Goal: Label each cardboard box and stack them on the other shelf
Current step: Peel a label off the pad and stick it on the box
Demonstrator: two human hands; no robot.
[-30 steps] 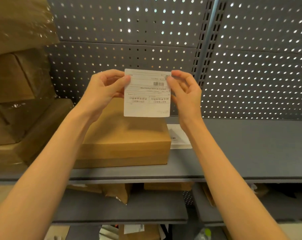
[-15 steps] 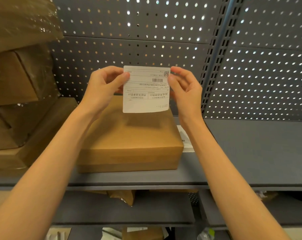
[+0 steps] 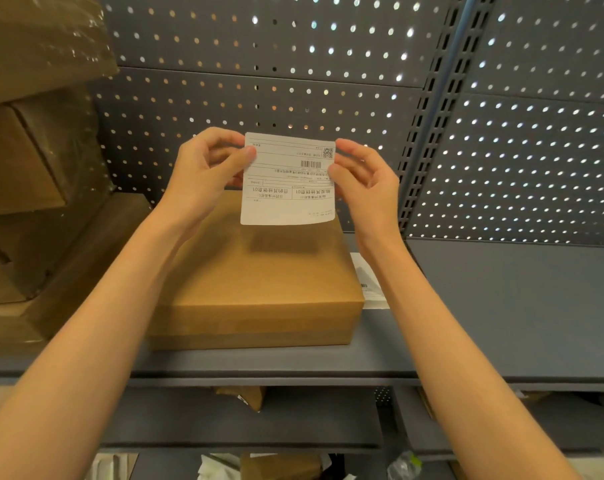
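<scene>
A white shipping label (image 3: 286,188) with a barcode and QR code hangs upside down in the air above a flat brown cardboard box (image 3: 259,285). My left hand (image 3: 203,171) pinches the label's upper left edge between thumb and fingers. My right hand (image 3: 366,181) pinches its upper right edge. The box lies on the grey shelf (image 3: 484,306), its top bare, with the label's shadow falling on it. The label's lower edge hovers just over the box's far side.
A stack of wrapped cardboard boxes (image 3: 34,174) fills the shelf's left end. White label sheets (image 3: 370,282) lie right of the box. A perforated grey back panel (image 3: 328,81) and slotted upright (image 3: 432,116) stand behind. Lower shelves hold more boxes (image 3: 283,465).
The view has drawn closer to the shelf, so the box looks larger. Both hands keep holding the label, now lower and nearer the box's top.
</scene>
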